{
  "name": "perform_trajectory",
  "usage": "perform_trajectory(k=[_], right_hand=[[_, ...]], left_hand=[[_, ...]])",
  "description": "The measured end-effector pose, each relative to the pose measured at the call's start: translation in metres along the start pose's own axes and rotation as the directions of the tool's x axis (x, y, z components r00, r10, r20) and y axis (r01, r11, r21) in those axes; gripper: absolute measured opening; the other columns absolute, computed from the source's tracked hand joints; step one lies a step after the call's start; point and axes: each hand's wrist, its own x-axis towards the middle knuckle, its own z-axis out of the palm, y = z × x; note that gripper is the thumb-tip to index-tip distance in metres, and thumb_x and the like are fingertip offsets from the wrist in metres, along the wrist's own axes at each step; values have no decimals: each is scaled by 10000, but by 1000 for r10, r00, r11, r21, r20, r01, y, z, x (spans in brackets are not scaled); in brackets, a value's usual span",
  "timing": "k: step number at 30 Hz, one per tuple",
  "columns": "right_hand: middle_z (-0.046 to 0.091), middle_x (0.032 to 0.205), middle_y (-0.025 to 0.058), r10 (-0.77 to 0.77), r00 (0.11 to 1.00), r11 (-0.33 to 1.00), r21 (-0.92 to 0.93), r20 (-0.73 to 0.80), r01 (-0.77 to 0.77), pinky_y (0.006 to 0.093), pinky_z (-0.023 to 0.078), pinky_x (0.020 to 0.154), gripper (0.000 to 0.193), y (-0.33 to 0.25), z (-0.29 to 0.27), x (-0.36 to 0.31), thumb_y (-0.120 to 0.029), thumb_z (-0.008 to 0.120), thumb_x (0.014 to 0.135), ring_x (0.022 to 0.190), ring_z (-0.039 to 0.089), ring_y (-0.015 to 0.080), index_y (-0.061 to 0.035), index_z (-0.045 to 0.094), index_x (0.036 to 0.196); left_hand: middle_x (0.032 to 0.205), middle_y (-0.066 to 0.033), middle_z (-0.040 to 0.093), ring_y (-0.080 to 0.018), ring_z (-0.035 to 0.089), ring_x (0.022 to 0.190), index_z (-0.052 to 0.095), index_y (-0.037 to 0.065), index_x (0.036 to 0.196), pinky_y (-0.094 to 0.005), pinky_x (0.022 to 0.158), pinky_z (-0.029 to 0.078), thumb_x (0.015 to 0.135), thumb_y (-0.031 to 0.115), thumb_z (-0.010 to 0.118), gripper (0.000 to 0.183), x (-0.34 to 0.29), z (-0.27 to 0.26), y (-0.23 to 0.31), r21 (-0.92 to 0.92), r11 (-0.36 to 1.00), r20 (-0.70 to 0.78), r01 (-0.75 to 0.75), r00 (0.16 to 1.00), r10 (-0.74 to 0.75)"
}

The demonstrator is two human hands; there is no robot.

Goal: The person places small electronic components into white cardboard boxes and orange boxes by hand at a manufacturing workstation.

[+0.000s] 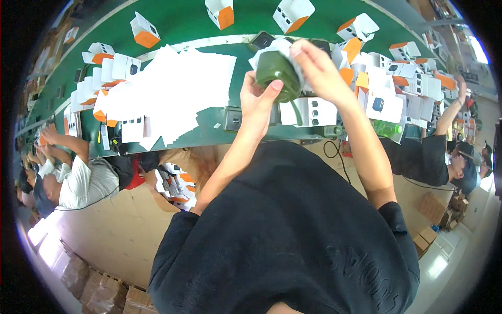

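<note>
Above the table's near edge I hold a dark green, rounded, boxy device [277,73] with a green strap hanging from it. My left hand [257,102] is closed round its lower left side, the thumb pressed on its face. My right hand [320,72] is closed at the upper right, pinching thin white wrapping [278,45] that shows behind the device. Part of the right fingers is hidden. Below my hands lies a white printed box [316,111]. A dark device [232,118] rests left of it, and a small green device [331,131] is at its right.
A spread of white sheets [178,89] covers the green table [183,23] to the left. Open white-and-orange boxes [145,32] stand along the far side and at both ends. A green bottle [387,128] lies at right. Co-workers sit on both sides; a carton [166,201] stands below left.
</note>
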Motion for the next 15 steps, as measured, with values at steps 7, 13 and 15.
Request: perform_trajectory(k=[7, 13, 15], right_hand=[[471, 837, -86, 74, 997, 987, 137, 34, -78, 204, 362, 662, 246, -9, -19, -6, -334, 505, 1061, 744, 415, 33, -112, 593, 1000], [564, 804, 21, 76, 997, 993, 97, -34, -72, 283, 461, 681, 269, -8, -20, -5, -290, 512, 1052, 747, 550, 141, -43, 598, 994], [610, 847, 158, -230, 937, 873, -481, -261, 80, 399, 491, 727, 221, 11, -9, -3, -219, 540, 1022, 794, 611, 304, -1, 543, 984]], left_hand=[[1291, -95, 592, -238, 586, 1184, 446, 82, 1386, -507, 1038, 452, 977, 438, 638, 575, 19, 8, 3, -58, 957, 72, 283, 958, -279], [1353, -123, 573, -264, 546, 1281, 427, 59, 1427, -536, 1081, 439, 1014, 355, 587, 533, 29, 10, 18, -27, 932, 229, 362, 910, -347], [1330, -122, 583, -259, 561, 1260, 454, 30, 1412, -505, 1065, 460, 1021, 196, 594, 447, 34, 13, 9, 45, 926, 174, 374, 910, -376]])
